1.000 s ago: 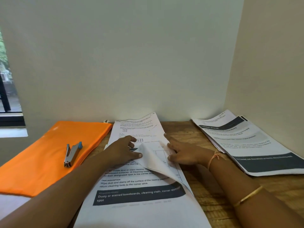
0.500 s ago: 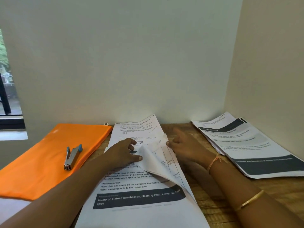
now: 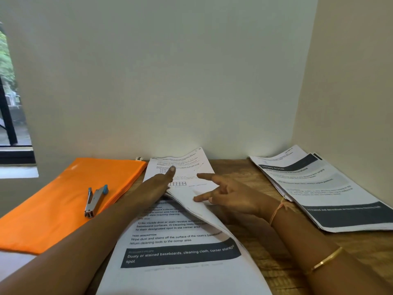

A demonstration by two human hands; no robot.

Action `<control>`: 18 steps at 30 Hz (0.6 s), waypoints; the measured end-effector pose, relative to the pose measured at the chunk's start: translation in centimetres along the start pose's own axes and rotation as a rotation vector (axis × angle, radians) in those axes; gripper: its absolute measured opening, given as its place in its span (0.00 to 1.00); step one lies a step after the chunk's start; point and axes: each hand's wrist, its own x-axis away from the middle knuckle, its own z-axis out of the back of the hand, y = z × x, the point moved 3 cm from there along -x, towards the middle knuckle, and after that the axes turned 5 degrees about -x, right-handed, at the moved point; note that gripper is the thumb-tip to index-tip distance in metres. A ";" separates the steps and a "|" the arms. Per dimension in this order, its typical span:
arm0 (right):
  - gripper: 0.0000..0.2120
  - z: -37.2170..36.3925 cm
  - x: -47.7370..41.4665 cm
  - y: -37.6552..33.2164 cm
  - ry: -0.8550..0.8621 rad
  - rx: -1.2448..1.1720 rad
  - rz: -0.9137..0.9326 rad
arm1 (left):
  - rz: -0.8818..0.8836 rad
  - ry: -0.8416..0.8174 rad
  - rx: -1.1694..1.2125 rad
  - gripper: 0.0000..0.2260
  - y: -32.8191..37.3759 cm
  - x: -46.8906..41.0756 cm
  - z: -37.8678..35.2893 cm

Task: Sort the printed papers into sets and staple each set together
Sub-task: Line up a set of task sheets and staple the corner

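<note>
White printed paper makes up the centre stack (image 3: 170, 248), thin matt sheets with black text and a dark banner, lying lengthwise away from the person on the wooden worktop (image 3: 282, 271). Its top sheet (image 3: 202, 211) is lifted along the right edge and curls up in a soft fold, showing the blank underside. Just to the right of that raised edge is the right hand (image 3: 229, 195), whose grip is spread, with the forefinger pointing toward the far end of the stack and another fingertip touching the curled sheet; nothing is pinched. On the other side of the fold the left hand (image 3: 157, 187) lies flat and open on the pages, its forefinger stretched toward a far page (image 3: 182, 165) of small text with a wavy top edge. The right hand looks nearer to the loose edge, so it seems the better placed to peel the sheet off toward its own side. Further to the right of that hand, well apart, a second stack (image 3: 323, 188) of banner-headed pages lies fanned at an angle. Left of the left forearm a smooth orange folder (image 3: 53, 209) carries a metal stapler (image 3: 94, 200) with a blue tip, untouched; stapling appears not yet begun.
</note>
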 end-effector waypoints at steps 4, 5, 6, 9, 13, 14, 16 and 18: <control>0.27 -0.2 -0.1 -0.1 0.001 -0.027 0.006 | 0.005 0.017 -0.046 0.23 -0.3 -0.1 -0.2; 0.26 -0.3 -0.1 -0.3 0.005 -0.057 0.015 | 0.008 0.025 0.010 0.22 -0.4 -0.1 -0.3; 0.26 -0.4 -0.1 -0.4 0.009 -0.084 0.025 | 0.014 0.043 0.090 0.20 -0.3 -0.2 -0.4; 0.32 -0.9 -0.1 -1.2 0.033 -0.071 0.031 | 0.012 0.147 0.280 0.16 0.2 -0.3 -0.3; 0.40 -1.6 -0.1 -1.6 -0.061 -0.038 -0.095 | -0.021 0.227 0.494 0.13 0.6 -0.1 -0.3; 0.41 -1.7 0.0 -1.5 -0.084 -0.043 -0.137 | -0.032 0.251 0.516 0.13 0.6 0.0 -0.3; 0.37 -1.4 -0.1 -1.2 -0.048 -0.107 -0.212 | -0.068 0.298 0.541 0.12 0.7 0.1 -0.2; 0.23 -1.1 -0.1 -0.9 0.028 -0.129 -0.259 | -0.119 0.323 0.587 0.11 1.2 0.4 0.0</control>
